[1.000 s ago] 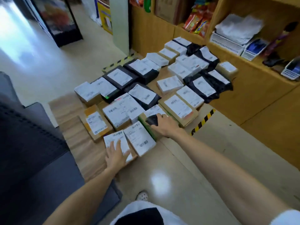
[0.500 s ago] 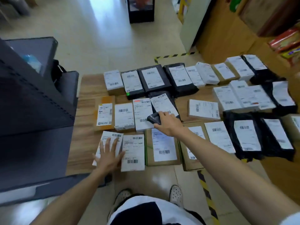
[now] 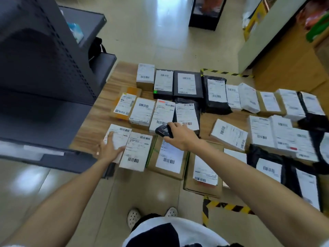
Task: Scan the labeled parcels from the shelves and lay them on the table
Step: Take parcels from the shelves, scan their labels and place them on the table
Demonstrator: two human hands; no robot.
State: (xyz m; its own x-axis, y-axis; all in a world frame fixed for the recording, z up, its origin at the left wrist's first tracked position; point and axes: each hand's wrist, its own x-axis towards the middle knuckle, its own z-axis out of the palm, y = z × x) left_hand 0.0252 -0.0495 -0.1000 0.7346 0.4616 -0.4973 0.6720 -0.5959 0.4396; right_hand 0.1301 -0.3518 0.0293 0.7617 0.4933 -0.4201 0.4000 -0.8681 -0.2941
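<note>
Several labeled parcels lie in rows on a low wooden table (image 3: 92, 120): cardboard boxes, white boxes and black mailer bags, all label side up. My left hand (image 3: 109, 149) rests flat, fingers straight, on a white-labeled parcel (image 3: 118, 138) at the table's near left corner. My right hand (image 3: 179, 137) grips a black handheld scanner (image 3: 162, 131), held just above the parcels of the middle row, its head pointing left over a white box (image 3: 162, 114). A brown box (image 3: 169, 157) lies under my right wrist.
A dark grey metal shelf unit (image 3: 44, 77) stands close on the left, its lower shelf overlapping the table edge. Yellow-black floor tape (image 3: 226, 205) marks the floor by my feet. A wooden counter (image 3: 288, 56) rises at the far right. A black display case (image 3: 206, 13) stands at the back.
The view has swung left and nearer. My right hand with the scanner has shifted from the near row up over the middle row. My left hand stays on the corner parcel.
</note>
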